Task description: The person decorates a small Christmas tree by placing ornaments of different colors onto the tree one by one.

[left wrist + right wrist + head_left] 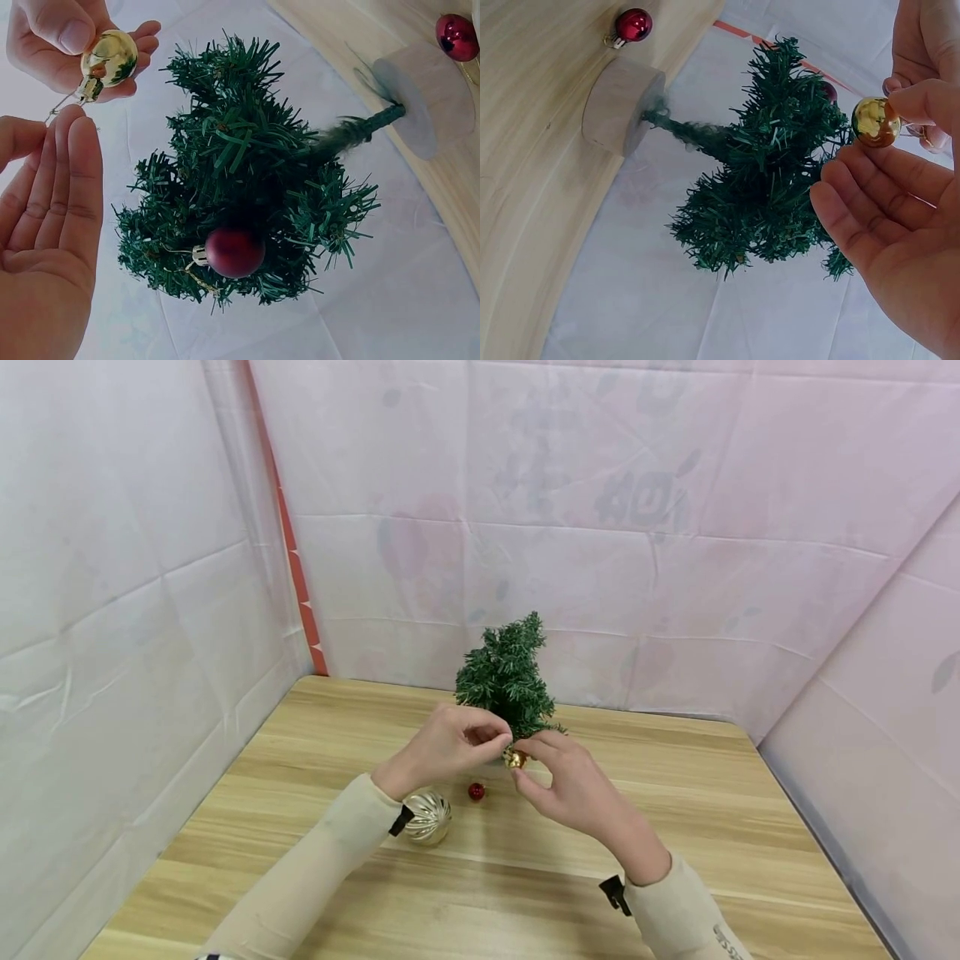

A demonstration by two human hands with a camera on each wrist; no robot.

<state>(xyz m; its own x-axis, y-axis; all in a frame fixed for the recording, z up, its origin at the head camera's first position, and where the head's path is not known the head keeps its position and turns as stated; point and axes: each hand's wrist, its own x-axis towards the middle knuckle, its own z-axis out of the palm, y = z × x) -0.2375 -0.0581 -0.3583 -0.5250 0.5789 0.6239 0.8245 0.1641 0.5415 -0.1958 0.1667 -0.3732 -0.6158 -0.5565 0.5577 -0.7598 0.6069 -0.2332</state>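
A shiny gold Christmas ball point(516, 759) is between my two hands, in front of a small green artificial Christmas tree point(504, 672). My right hand point(576, 783) holds the ball between thumb and fingers. With thumb and fingertips, my left hand point(456, 743) pinches the thin hanging loop at the ball's cap, as the left wrist view shows. A matte red ball point(235, 253) hangs on the tree's branches. The tree stands upright on a pale round base point(619, 105), which the hands mostly hide in the head view.
On the wooden table point(495, 902), a small shiny red ball point(476, 792) lies in front of the tree. A large ribbed champagne-coloured ball point(428, 817) sits beside the left wrist. Pale fabric walls point(570, 577) stand behind and at both sides.
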